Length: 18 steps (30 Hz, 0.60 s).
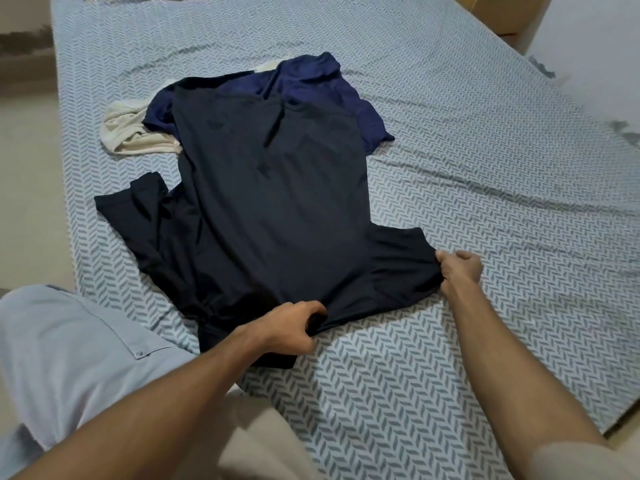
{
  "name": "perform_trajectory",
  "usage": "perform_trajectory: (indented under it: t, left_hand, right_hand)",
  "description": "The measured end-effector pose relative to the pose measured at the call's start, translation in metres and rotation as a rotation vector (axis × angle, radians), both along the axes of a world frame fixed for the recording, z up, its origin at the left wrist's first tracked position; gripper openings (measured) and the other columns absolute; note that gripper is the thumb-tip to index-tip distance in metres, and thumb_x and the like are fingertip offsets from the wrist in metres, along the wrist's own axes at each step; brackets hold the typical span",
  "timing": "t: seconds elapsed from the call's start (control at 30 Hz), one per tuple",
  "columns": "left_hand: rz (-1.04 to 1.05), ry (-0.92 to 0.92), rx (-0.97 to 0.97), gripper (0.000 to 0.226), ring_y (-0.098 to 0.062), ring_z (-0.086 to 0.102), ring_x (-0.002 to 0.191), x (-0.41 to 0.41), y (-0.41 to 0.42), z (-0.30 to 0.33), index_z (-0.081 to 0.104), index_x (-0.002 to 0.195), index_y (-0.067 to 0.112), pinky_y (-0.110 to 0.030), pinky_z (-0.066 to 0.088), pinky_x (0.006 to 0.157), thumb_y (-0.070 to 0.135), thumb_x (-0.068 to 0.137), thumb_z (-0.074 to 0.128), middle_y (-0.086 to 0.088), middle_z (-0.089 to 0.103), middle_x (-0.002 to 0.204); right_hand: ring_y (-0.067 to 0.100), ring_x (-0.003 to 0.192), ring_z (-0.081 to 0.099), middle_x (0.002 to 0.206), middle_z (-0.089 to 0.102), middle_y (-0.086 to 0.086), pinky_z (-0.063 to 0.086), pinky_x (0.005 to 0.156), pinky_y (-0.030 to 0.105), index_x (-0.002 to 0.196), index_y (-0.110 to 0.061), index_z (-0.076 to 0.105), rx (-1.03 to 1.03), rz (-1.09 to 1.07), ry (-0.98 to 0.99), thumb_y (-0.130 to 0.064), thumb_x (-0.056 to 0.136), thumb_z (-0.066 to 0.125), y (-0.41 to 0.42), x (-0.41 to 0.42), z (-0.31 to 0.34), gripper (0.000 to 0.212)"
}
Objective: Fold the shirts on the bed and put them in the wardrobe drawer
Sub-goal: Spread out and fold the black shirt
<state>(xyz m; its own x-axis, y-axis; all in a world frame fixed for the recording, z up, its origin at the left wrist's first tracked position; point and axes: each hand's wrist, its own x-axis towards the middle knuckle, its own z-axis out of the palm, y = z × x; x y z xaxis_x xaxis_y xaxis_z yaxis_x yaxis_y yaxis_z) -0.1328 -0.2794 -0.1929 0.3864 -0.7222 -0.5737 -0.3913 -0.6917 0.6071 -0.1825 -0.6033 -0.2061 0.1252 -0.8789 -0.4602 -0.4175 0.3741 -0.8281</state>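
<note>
Both hands pinching the dark shirt (270, 202): my left hand (289, 327) is curled round bunched fabric at the near edge, my right hand (460, 266) has thumb and fingers clamped on the right sleeve tip. Both forearms reach forward, low over the bed (485, 150). Dark shirt lies spread mid-bed, far end overlapping a blue shirt (322, 88); a cream shirt (131, 129) sits beside it, left.

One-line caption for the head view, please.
Both hands, left and right, grip a dark shirt spread on the bed.
</note>
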Motion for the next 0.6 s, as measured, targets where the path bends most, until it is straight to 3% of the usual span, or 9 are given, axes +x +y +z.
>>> perform_trajectory:
  t: [0.07, 0.17, 0.2, 0.27, 0.37, 0.53, 0.6]
  left_hand:
    - [0.002, 0.026, -0.004, 0.073, -0.010, 0.063, 0.078, -0.001, 0.004, -0.001, 0.045, 0.147, 0.024, -0.030, 0.054, 0.072, 0.020, 0.078, 0.066, 0.006, 0.065, 0.082]
    - [0.145, 0.091, -0.124, 0.063, -0.002, 0.068, 0.081, 0.003, 0.021, -0.003, 0.059, 0.138, 0.025, -0.029, 0.056, 0.083, 0.022, 0.075, 0.068, 0.010, 0.074, 0.085]
    - [0.240, 0.112, -0.203, 0.056, -0.001, 0.070, 0.082, 0.005, 0.027, -0.003, 0.065, 0.130, 0.025, -0.028, 0.056, 0.085, 0.021, 0.074, 0.068, 0.012, 0.075, 0.085]
    - [0.484, 0.062, -0.346, 0.040, -0.005, 0.072, 0.079, 0.016, 0.050, -0.003, 0.074, 0.112, 0.028, -0.033, 0.059, 0.084, 0.020, 0.073, 0.067, 0.011, 0.077, 0.083]
    - [0.802, -0.120, -0.420, 0.025, -0.006, 0.068, 0.070, 0.039, 0.078, -0.006, 0.076, 0.094, 0.030, -0.035, 0.060, 0.077, 0.014, 0.076, 0.067, 0.008, 0.075, 0.077]
    - [1.305, -0.319, -0.391, 0.026, -0.018, 0.065, 0.078, 0.088, 0.157, -0.005, 0.071, 0.100, 0.022, -0.033, 0.054, 0.078, 0.005, 0.083, 0.062, 0.002, 0.069, 0.086]
    - [1.438, -0.292, -0.351, 0.026, -0.018, 0.063, 0.080, 0.106, 0.186, -0.009, 0.068, 0.104, 0.018, -0.032, 0.051, 0.079, 0.002, 0.084, 0.064, 0.001, 0.067, 0.088]
  right_hand:
    - [0.021, 0.099, 0.057, 0.123, 0.059, 0.007, 0.046, 0.082, 0.029, 0.134, -0.012, 0.049, -0.086, 0.073, 0.153, -0.009, 0.086, 0.073, 0.003, -0.001, 0.004, 0.054]
    - [0.033, 0.129, 0.046, 0.144, 0.050, 0.013, 0.038, 0.103, 0.046, 0.141, -0.016, 0.041, -0.491, 0.358, 0.544, -0.016, 0.085, 0.071, 0.022, 0.005, 0.011, 0.064]
    - [0.034, 0.135, 0.040, 0.148, 0.045, 0.012, 0.032, 0.108, 0.051, 0.142, -0.017, 0.042, -0.623, 0.439, 0.585, -0.016, 0.084, 0.070, 0.033, 0.009, 0.013, 0.064]
    - [0.035, 0.133, 0.041, 0.143, 0.048, 0.011, 0.032, 0.107, 0.053, 0.136, -0.016, 0.050, -0.836, 0.635, 0.518, -0.015, 0.081, 0.069, 0.070, 0.028, 0.009, 0.058]
    - [0.039, 0.110, 0.057, 0.119, 0.063, 0.012, 0.047, 0.091, 0.051, 0.119, -0.014, 0.064, -1.024, 0.936, 0.327, -0.017, 0.079, 0.069, 0.136, 0.052, 0.006, 0.041]
    - [0.027, 0.088, 0.058, 0.093, 0.064, 0.001, 0.053, 0.075, 0.042, 0.096, -0.019, 0.066, -1.018, 1.493, -0.017, -0.025, 0.086, 0.061, 0.289, 0.094, 0.008, 0.013]
    - [0.026, 0.090, 0.059, 0.094, 0.062, 0.000, 0.052, 0.072, 0.041, 0.098, -0.018, 0.063, -1.001, 1.634, -0.034, -0.034, 0.090, 0.061, 0.336, 0.107, 0.007, 0.017]
